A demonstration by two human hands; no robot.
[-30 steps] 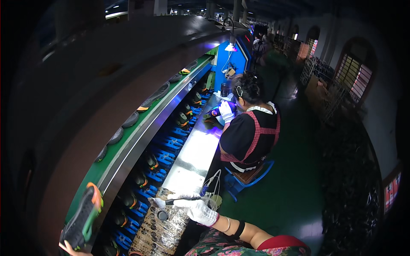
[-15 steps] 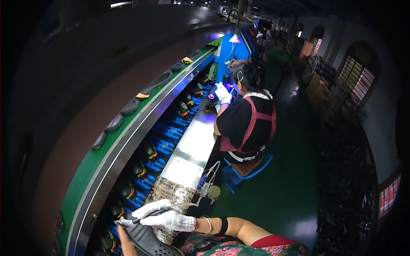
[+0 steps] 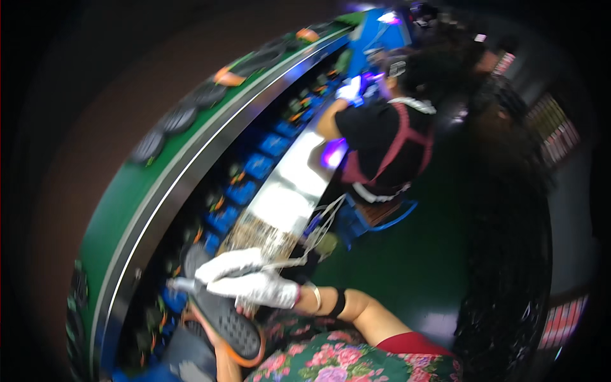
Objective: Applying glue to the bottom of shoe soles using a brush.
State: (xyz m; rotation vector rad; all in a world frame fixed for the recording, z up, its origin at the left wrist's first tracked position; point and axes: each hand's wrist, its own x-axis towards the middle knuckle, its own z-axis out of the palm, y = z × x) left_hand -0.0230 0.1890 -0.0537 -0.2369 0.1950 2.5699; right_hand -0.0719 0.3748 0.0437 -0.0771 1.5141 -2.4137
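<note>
My left hand (image 3: pixel 222 349), bare and partly hidden, is closed round a dark grey shoe sole (image 3: pixel 230 321) with an orange edge. The sole is tilted, its row of small recesses facing up. My right hand (image 3: pixel 251 280), in a white knitted glove, is closed on a slim brush (image 3: pixel 182 284). Its pale tip sticks out to the left past the sole's far end; motion blurs it. A thin white tube (image 3: pixel 289 261) runs from near this hand toward the bench.
Soles lie on a green conveyor (image 3: pixel 121 191) at the left. Below it, shoes sit on blue holders (image 3: pixel 242 193). A metal bench top (image 3: pixel 286 197) leads to a co-worker (image 3: pixel 388 134) on a blue-framed chair (image 3: pixel 382 219). A pale pot (image 3: pixel 326 244) stands beside the bench.
The view has swung and blurred. The sole now shows more of its recessed face and orange edge, and more of my left forearm appears. My right hand keeps hold of the brush.
</note>
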